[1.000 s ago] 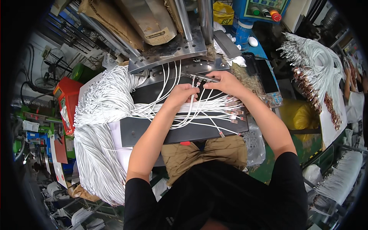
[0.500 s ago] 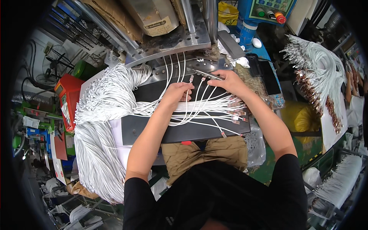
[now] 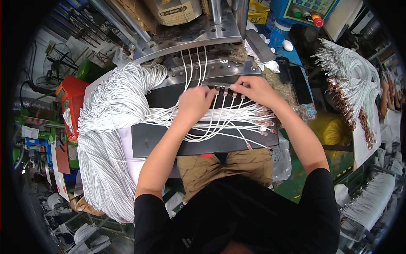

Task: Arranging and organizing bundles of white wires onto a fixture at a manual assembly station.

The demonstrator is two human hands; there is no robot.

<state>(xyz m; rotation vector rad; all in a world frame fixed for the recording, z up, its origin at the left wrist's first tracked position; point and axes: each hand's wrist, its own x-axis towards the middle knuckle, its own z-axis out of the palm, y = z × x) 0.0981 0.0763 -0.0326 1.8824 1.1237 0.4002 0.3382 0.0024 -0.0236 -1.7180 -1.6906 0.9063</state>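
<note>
Between my hands lies a narrow metal bar (image 3: 225, 85), with several small clear cable plugs (image 3: 234, 95) lined up along its near edge. White cables (image 3: 221, 111) trail from these plugs toward me and to the left. At the bar's left end my left hand (image 3: 196, 103) is closed, its thumb and fingertips pinching there. My right hand (image 3: 256, 89) grips the right end between thumb and fingers. Under both hands is a black work board (image 3: 163, 145), where more white cables with clear plugs (image 3: 263, 123) spread to the right.
A thick heap of white cables (image 3: 108, 99) hangs over the board's left side. Beyond the board stands a perforated metal machine plate (image 3: 198, 37) with upright posts. A blue control box with buttons (image 3: 306, 16) is at the far right. Another cable bundle (image 3: 351, 72) hangs farther right.
My left hand has gone from holding a single plug to the bar's left end. The bar, earlier tilted in my right hand, now lies level between both hands with plugs along it.
</note>
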